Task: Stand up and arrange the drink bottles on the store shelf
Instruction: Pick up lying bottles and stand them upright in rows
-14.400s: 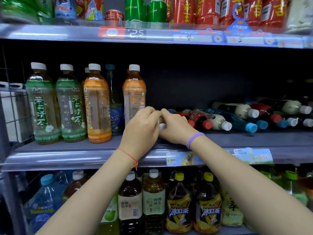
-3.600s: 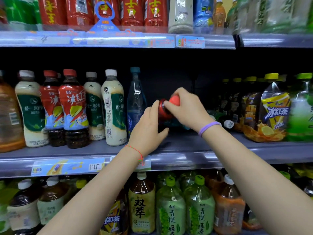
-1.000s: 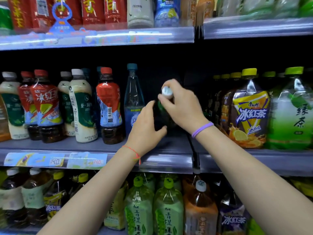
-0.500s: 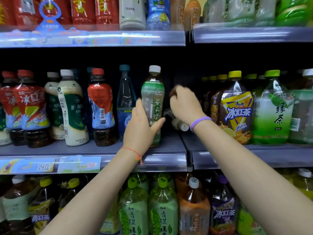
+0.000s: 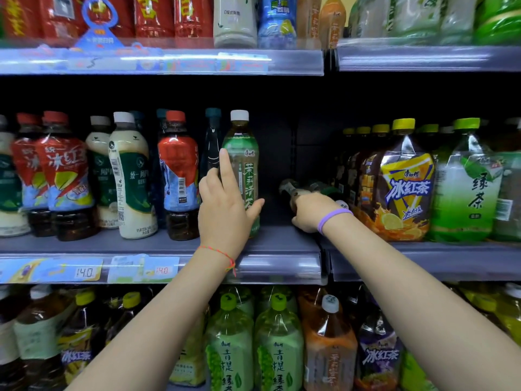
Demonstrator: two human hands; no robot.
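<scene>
A green tea bottle (image 5: 243, 167) with a white cap stands upright on the middle shelf (image 5: 282, 266), beside a dark blue-capped bottle (image 5: 212, 142). My left hand (image 5: 225, 207) is wrapped loosely around its lower half, thumb on the right side and index finger stretched up along the left. To its right is a dark gap holding bottles that lie on their sides. My right hand (image 5: 314, 213) reaches into that gap, fingers curled over a lying dark bottle (image 5: 287, 188). A white cap (image 5: 342, 205) shows just behind that wrist; most of the lying bottles are hidden.
Left of the green bottle stand a red-capped tea bottle (image 5: 177, 176), a milk tea bottle (image 5: 129, 176) and red iced tea bottles (image 5: 64, 176). Large iced tea (image 5: 406, 190) and green tea bottles (image 5: 465, 190) close off the gap's right side. Packed shelves lie above (image 5: 169, 62) and below (image 5: 279, 348).
My right hand has dropped from the top of the gap onto the lying bottles. My left hand stays on the upright green tea bottle, its index finger now raised.
</scene>
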